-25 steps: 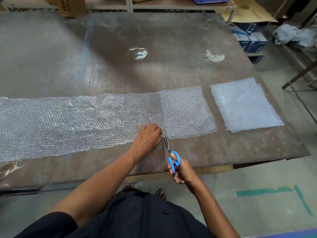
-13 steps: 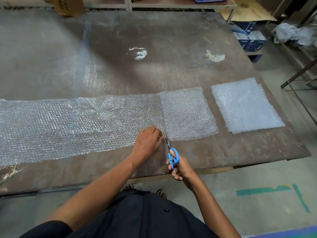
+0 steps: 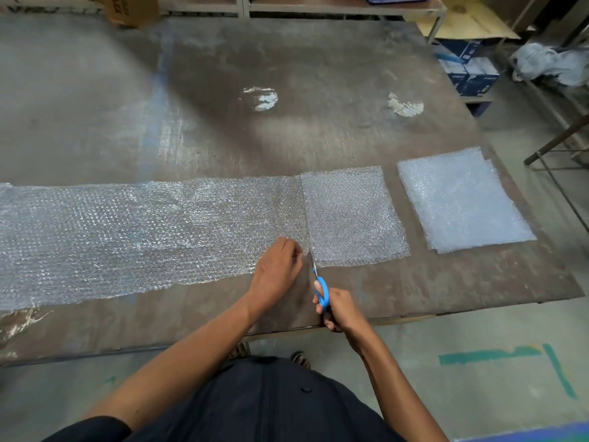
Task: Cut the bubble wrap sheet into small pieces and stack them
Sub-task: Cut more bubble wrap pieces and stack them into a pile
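Note:
A long bubble wrap sheet (image 3: 134, 237) lies across the near part of the table, running off the left edge of view. Its right end (image 3: 350, 215) looks doubled over or layered, with a straight line at its left side. My left hand (image 3: 280, 269) rests on the sheet's near edge with curled fingers just left of that line, apparently pinching the wrap. My right hand (image 3: 338, 309) grips blue-handled scissors (image 3: 320, 287) whose blades point away from me into the sheet's near edge. A stack of cut pieces (image 3: 462, 199) lies to the right.
The worn brown table (image 3: 287, 129) stretches far back, with two pale scuffs on it. A cardboard box (image 3: 134, 8) stands at the far edge. Blue boxes (image 3: 468, 71) and a metal frame (image 3: 557, 148) stand on the floor to the right.
The scissors have moved forward a little, their blades reaching the near edge of the sheet beside my left hand. My left hand stays in place on the wrap.

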`<state>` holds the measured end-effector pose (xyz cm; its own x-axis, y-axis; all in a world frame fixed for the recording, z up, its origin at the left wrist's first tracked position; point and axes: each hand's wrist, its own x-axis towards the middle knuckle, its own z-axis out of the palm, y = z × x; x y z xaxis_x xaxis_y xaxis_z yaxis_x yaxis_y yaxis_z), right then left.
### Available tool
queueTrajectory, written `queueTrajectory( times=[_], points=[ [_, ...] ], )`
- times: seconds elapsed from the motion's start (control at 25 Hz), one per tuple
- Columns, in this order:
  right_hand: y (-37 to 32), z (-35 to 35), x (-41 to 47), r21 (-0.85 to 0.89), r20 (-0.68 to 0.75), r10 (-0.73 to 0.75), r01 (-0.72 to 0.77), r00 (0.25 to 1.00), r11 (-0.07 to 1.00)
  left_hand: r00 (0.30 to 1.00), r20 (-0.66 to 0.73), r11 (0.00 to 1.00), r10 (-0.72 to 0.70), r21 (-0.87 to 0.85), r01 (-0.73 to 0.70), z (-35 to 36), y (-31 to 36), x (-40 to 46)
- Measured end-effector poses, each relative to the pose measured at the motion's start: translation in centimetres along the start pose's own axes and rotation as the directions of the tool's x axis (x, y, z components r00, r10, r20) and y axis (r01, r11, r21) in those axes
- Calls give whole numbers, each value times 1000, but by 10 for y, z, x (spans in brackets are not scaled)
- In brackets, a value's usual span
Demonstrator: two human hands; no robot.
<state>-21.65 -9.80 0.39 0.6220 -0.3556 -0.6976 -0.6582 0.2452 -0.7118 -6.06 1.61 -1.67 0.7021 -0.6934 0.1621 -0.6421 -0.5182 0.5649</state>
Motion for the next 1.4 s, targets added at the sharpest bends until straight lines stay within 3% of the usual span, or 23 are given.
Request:
queueTrajectory(
  times=[0.16,0.28,0.76,1.08,1.4],
  points=[
    [-1,-2,-6,128,56,92,-99,994,987,998,24,982,-54,-178,57,-3,-6,-1],
    [-2,1,-8,143,76,73,-84,994,986,998,28,973,-48,-224,53,-5,-10,-1],
    [-18,7,24,56,1,-123,122,992,991,1000,27,977,11,-213,-4,-4,-13,-1],
    [-38,4,31,28,-17,8,-8,1000,1000,999,28,962,-22,-272,29,-7,-15,-1],
    [-41,4,41,81,4,-118,117,993,990,999,48,962,-19,-270,31,-7,-15,-2]
  ],
)
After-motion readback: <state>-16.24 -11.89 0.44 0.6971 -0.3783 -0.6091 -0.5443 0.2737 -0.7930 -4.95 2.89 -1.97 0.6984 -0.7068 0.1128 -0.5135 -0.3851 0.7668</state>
